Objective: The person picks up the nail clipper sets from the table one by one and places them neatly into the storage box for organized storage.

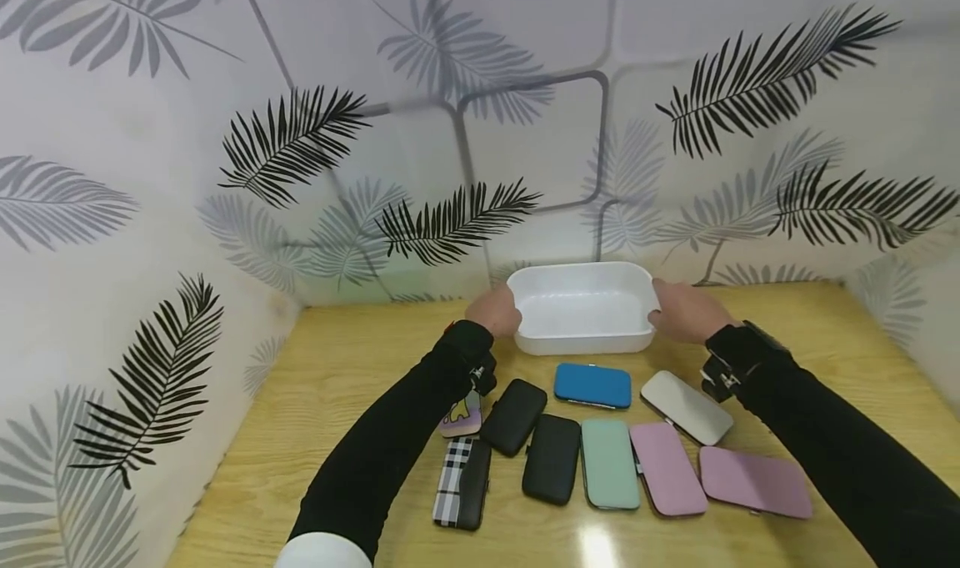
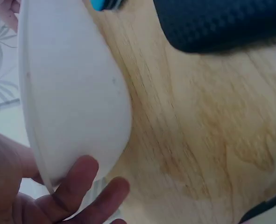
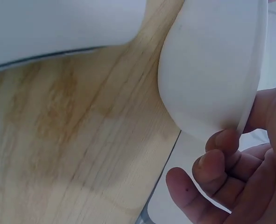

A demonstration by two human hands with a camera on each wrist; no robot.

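A white oval-cornered plastic basin (image 1: 585,345) sits at the back of the wooden table, with nothing inside. My left hand (image 1: 495,311) grips its left end, the thumb over the rim and fingers against the outer wall (image 2: 77,88). At the opposite end, my right hand (image 1: 688,311) pinches the rim the same way, as the right wrist view shows. Just in front of the basin lies a blue flat case (image 1: 592,386). A cream case (image 1: 686,407) lies nearest the right wrist, and a black case (image 1: 514,417) is near the left wrist.
Further forward lie another black case (image 1: 552,459), a mint green case (image 1: 610,464), a pink case (image 1: 668,469), a mauve case (image 1: 756,482) and a plaid-and-black case (image 1: 462,485). My left forearm partly covers a cartoon-patterned case (image 1: 461,418). A leaf-patterned wall (image 1: 420,276) stands behind the table.
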